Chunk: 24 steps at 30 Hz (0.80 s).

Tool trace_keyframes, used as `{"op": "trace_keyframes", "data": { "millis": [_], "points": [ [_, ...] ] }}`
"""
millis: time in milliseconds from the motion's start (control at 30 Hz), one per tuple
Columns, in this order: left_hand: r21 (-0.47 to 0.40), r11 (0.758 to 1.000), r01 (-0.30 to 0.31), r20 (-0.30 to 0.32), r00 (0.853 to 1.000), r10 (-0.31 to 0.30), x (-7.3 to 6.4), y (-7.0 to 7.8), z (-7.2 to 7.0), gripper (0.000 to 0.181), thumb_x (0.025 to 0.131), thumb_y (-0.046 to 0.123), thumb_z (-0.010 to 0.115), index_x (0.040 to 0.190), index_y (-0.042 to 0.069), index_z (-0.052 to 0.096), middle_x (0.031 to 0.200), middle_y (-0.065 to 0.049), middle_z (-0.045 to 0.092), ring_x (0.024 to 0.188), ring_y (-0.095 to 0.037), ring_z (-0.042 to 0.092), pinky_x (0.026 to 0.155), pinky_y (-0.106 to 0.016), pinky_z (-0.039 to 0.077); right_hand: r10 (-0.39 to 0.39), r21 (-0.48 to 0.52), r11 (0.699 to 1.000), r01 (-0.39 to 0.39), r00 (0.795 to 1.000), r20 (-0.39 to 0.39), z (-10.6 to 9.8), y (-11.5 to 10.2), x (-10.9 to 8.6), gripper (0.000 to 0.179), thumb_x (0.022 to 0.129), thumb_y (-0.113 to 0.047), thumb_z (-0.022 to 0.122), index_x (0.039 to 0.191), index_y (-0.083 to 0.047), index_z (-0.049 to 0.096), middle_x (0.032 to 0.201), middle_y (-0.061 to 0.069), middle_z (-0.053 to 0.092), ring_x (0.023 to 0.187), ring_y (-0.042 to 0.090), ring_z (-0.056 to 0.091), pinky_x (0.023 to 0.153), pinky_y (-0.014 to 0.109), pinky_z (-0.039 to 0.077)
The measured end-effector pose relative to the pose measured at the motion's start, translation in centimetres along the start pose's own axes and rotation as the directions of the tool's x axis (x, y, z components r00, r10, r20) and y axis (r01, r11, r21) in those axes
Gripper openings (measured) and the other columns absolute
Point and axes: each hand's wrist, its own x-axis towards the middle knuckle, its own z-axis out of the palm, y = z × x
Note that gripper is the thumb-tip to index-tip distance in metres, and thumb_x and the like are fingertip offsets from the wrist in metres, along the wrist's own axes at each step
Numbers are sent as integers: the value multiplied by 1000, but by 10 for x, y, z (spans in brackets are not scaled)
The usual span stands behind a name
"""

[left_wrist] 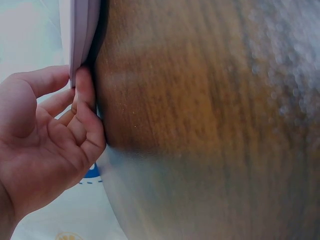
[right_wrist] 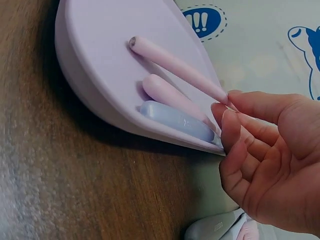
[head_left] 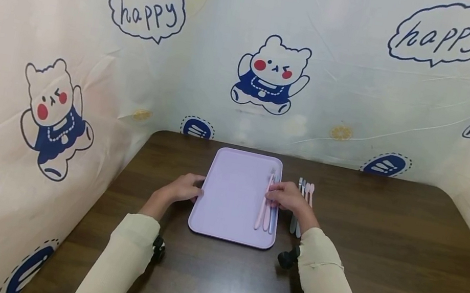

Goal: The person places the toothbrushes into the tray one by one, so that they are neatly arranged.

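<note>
A lilac tray point(head_left: 232, 192) lies on the table. My left hand point(head_left: 185, 187) pinches its left edge; in the left wrist view the thumb is against one face of the rim and fingers are against the other. Over the tray's right side, my right hand point(head_left: 287, 196) pinches a slim pink cutlery handle point(right_wrist: 175, 67) between thumb and fingers, tilted with its butt end nearest me. Below it, another pink handle point(right_wrist: 170, 97) and a blue handle point(right_wrist: 175, 120) lie side by side in the tray. The fingers hide most of their heads, so their kinds are unclear.
Right of the tray, several more pieces of cutlery point(head_left: 299, 225) lie on the brown wooden table point(head_left: 366, 251), partly behind my right wrist. A printed cloth point(head_left: 209, 75) with cartoon bears hangs behind the table and along its sides.
</note>
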Motion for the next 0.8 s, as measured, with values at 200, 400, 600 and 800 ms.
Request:
{"op": "trace_keyframes", "data": {
  "millis": [200, 400, 600, 800],
  "points": [
    [10, 1000, -7, -7, 1000, 7, 1, -2, 1, 62, 98, 18, 56, 156, 4, 39, 131, -20, 65, 93, -23, 68, 99, -44, 55, -2, 57, 998, 3, 1000, -23, -2, 7, -1, 36, 95, -14, 66, 127, 3, 66, 75, -2, 67, 66, 8, 60, 61, 21, 47],
    [19, 1000, -14, -3, 1000, 14, 0, 0, 0, 61, 98, 18, 55, 156, 5, 39, 127, -19, 66, 93, -23, 67, 99, -44, 55, -27, 122, 992, 35, 998, -64, -14, 18, -7, 40, 94, -12, 65, 130, 6, 63, 71, -3, 66, 64, 5, 60, 61, 20, 50],
    [24, 1000, 0, -9, 1000, 0, 0, 1, -1, 61, 99, 19, 55, 156, 6, 38, 129, -20, 65, 96, -25, 67, 102, -47, 53, -55, 145, 987, 65, 996, -71, -34, 28, -21, 43, 98, -14, 62, 134, 8, 59, 90, 4, 73, 70, 5, 62, 66, 21, 52],
    [21, 1000, 11, -10, 1000, -11, 1, 1, 2, 61, 99, 19, 55, 156, 7, 40, 128, -18, 66, 94, -23, 67, 100, -45, 54, -15, 188, 982, 28, 997, -70, -52, 35, -34, 47, 100, -20, 60, 140, 5, 54, 114, 14, 70, 81, 10, 63, 78, 25, 54]
  ]
}}
